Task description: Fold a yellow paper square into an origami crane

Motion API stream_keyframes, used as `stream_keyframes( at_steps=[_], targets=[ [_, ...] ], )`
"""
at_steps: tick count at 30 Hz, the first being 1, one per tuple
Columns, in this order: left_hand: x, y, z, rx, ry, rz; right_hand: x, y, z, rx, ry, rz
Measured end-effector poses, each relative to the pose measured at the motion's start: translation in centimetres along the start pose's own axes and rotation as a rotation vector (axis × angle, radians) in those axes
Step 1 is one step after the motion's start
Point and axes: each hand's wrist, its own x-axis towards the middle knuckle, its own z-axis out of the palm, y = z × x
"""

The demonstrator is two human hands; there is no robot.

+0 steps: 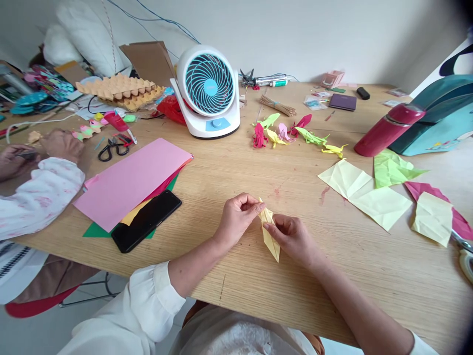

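A narrow, folded piece of yellow paper (271, 240) lies pointed towards me on the wooden table (229, 172), held between both hands. My left hand (236, 217) pinches its upper tip with thumb and forefinger. My right hand (291, 237) grips its right side, fingers curled over the fold. Several finished folded paper figures (295, 133) in green, pink, red and yellow lie further back in the middle.
A black phone (146, 220) rests on stacked coloured paper (133, 180) at left. A white and blue fan (209, 91), scissors (113, 147), a red flask (388, 129), a teal bag (443, 116) and creased paper sheets (365, 192) stand around. Another person's sleeve (37, 195) is at far left.
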Motion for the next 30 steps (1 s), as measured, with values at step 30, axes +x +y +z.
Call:
stream_keyframes(
  at_steps=[30],
  targets=[
    [0.1,1.7,-0.3,-0.328,-0.258,-0.159,-0.1,-0.8,-0.3,0.195,-0.102,-0.068]
  ],
)
